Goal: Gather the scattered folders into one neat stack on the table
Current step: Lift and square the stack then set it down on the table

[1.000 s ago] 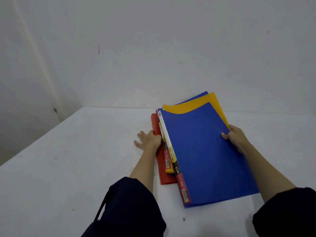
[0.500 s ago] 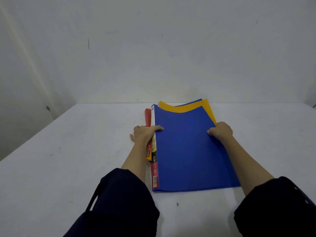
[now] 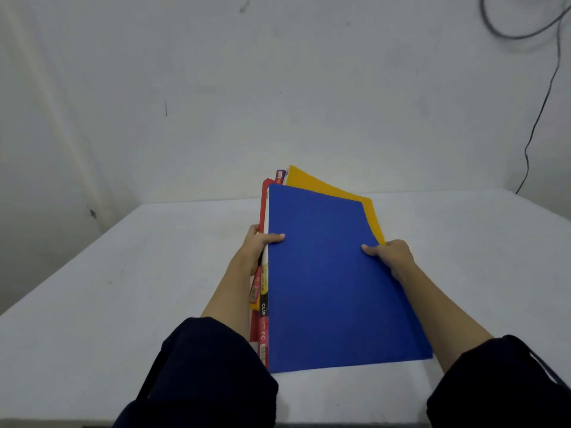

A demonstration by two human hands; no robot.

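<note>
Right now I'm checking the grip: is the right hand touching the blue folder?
Touching. The head view shows the right hand clasping the blue folder at its right edge, thumb pressed on the cover.

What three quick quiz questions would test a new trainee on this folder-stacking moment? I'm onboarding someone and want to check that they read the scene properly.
1. True or false: the blue folder is on top of the pile.
2. Which hand grips the spine side with the "CLIP" label? A) left hand B) right hand
3. Which folder's corner fans out behind the top one at the far end?

Key:
1. True.
2. A.
3. The yellow folder; the pile is not yet squared.
</note>
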